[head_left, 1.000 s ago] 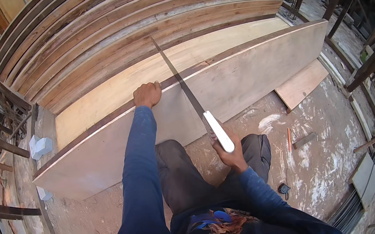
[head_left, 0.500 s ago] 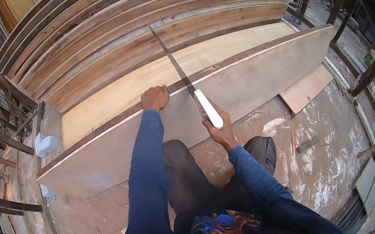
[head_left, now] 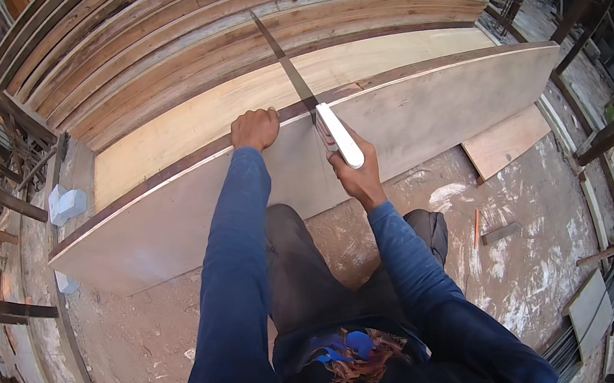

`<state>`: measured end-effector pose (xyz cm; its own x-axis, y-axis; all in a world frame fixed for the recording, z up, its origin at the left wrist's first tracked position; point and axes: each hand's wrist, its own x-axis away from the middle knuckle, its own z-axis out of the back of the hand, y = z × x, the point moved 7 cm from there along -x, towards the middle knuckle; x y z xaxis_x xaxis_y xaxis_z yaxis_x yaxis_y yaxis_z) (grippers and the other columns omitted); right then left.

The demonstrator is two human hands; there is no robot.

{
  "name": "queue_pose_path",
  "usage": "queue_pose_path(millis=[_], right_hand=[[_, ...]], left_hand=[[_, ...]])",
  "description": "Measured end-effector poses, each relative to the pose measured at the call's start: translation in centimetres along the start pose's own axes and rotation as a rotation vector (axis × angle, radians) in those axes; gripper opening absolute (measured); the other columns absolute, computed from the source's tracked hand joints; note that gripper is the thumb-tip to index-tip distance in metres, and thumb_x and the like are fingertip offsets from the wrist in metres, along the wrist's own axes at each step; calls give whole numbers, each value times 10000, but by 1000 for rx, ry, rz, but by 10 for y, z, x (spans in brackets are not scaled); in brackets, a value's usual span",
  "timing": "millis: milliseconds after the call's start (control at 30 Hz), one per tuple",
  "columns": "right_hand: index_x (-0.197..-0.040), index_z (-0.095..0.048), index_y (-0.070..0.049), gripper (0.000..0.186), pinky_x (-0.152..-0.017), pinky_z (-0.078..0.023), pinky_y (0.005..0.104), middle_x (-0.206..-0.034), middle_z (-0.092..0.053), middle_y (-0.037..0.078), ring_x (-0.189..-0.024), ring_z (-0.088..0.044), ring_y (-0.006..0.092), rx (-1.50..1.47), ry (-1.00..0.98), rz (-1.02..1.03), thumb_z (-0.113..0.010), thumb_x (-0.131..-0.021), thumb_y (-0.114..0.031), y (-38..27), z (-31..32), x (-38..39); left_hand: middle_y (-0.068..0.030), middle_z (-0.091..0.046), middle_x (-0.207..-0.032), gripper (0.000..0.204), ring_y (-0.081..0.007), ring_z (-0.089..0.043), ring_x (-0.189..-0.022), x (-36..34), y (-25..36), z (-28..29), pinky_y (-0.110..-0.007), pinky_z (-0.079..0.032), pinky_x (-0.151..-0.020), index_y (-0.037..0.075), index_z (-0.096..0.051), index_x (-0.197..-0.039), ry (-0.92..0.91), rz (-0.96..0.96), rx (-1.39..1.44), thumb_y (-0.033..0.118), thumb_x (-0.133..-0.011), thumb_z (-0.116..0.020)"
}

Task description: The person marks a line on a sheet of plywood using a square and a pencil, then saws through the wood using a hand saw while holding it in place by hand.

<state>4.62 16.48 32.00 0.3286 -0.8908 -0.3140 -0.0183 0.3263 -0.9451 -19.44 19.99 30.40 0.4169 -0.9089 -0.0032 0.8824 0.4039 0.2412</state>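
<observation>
Head view, frame centre: right hand (head_left: 360, 176) gripped saw (head_left: 305, 89), left hand (head_left: 256, 128) clasped panel (head_left: 431, 106) edge — a skipping blade (head_left: 290, 68) risked cutting the latter hand.

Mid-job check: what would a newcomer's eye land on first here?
First, the white-handled handsaw at upper centre, held in the right grip and crossing the top edge of the long plywood panel. Next, the left grip on that edge, left of the saw. Beyond, rows of wooden boards span the top.

Two hands (head_left: 256, 129), one handsaw (head_left: 298, 82), one long grey panel (head_left: 424, 115), one orange stick (head_left: 477, 228), one short strip (head_left: 502, 233)
</observation>
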Motion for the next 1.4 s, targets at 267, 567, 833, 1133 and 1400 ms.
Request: queue_pose_path(millis=[267, 567, 833, 1133, 1400], right_hand=[[-1376, -514, 38, 586, -900, -510, 313, -1187, -683, 196, -991, -684, 196, 203, -79, -152, -641, -806, -5, -20, 67, 219], [-1303, -574, 32, 509, -770, -506, 269, -928, -680, 65, -831, -605, 114, 26, 13, 16, -677, -808, -26, 1, -3, -19], [-1398, -479, 54, 583, -1047, -424, 353, -1300, -617, 199, -1219, -584, 245, 139, -95, -183, -637, -841, -12, -26, 61, 213], [-1339, -554, 26, 543, -793, -501, 275, -984, -681, 71, -853, -599, 118, -23, -1, -98, -649, -805, 4, 28, -11, -24], [-1388, -482, 67, 547, -1088, -387, 371, -1330, -596, 211, -1267, -552, 260, 145, -92, -254, -619, -868, -35, -23, 71, 231]], left_hand=[[-228, -709, -1028, 567, -379, -671, -999, -17, -39, -10, -478, -490, -942, 7, -742, -981, -13, 48, 7, 385, -980, -319], [-241, -692, -1087, 596, -385, -662, -1033, -32, -4, -13, -491, -492, -947, 1, -723, -1037, -8, -13, -18, 426, -987, -307], [-234, -698, -1067, 593, -384, -662, -1027, -30, -44, -15, -487, -500, -931, 4, -728, -1012, -75, 43, 7, 414, -987, -300], [-233, -690, -1107, 602, -371, -655, -1060, -38, -6, -11, -476, -483, -973, 2, -718, -1057, -28, 1, -14, 422, -989, -291], [-216, -702, -1089, 556, -361, -665, -1042, -45, -47, -24, -463, -491, -959, 18, -734, -1028, -45, 86, -2, 387, -969, -321]])
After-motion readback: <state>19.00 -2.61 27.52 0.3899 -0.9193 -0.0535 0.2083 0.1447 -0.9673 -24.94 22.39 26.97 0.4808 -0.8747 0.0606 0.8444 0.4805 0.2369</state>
